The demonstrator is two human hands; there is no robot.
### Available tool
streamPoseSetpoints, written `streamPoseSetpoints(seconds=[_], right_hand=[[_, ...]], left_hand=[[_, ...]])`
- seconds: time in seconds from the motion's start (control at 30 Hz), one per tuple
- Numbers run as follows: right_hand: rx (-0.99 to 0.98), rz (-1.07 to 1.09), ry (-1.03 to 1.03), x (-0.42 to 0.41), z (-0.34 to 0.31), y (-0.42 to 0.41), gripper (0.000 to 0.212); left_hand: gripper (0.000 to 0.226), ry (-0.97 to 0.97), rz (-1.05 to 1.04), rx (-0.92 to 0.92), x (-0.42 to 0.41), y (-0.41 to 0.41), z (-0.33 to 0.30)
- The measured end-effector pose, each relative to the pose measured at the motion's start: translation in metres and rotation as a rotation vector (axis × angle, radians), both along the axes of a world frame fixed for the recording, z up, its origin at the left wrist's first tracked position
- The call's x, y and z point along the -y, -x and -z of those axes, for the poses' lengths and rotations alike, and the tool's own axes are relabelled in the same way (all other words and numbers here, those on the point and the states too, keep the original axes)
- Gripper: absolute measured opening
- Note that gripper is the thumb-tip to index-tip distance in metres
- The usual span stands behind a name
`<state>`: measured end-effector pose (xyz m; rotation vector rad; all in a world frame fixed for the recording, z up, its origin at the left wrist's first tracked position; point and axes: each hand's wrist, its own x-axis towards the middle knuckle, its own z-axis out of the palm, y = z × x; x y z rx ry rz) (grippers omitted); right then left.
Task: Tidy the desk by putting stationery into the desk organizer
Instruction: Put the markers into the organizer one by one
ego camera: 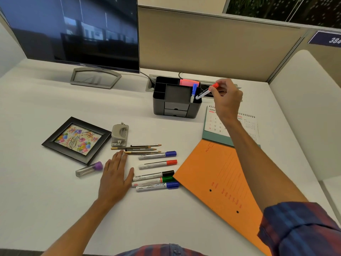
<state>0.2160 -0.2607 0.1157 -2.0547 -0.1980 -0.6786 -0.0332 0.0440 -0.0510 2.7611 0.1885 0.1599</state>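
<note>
red pen goes over the black box

the right hand (227, 97) pinches a red pen (206, 92), tilted, its tip just above the box (176, 97) by a blue pen (193, 92). the left hand (115, 175) lies flat and open on the desk (55, 200), beside more pens (156, 169).

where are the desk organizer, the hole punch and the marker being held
desk organizer (193, 110): head view, front right wall
hole punch (119, 133): head view, grey top lever
red-capped marker (203, 94): head view, white barrel
</note>
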Motion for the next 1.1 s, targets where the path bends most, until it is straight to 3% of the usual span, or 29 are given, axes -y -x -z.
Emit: streamPoseSetpoints(seconds=[0.2, 0.33, 0.53, 0.87, 1.1], right_hand=[[-0.107, 0.028, 0.097, -0.003, 0.014, -0.008, 0.028], [-0.061, 0.057, 0.164, -0.006, 0.02, 0.008, 0.027], [-0.031, -0.117, 0.267, -0.022, 0.051, 0.054, 0.02], [-0.489, -0.525, 0.572, -0.044, 0.106, 0.104, 0.027], [-0.529, -0.629, 0.741, -0.048, 0.116, 0.111, 0.029]], left_hand=[[0.065, -0.002, -0.001, -0.001, 0.001, 0.0, 0.0], [0.066, -0.005, 0.001, -0.004, -0.001, 0.0, 0.001], [0.066, -0.001, 0.001, -0.004, 0.0, 0.0, -0.001], [0.066, 0.003, 0.002, -0.008, 0.0, 0.0, -0.001], [0.065, 0.003, 0.002, -0.009, 0.0, -0.001, 0.0]])
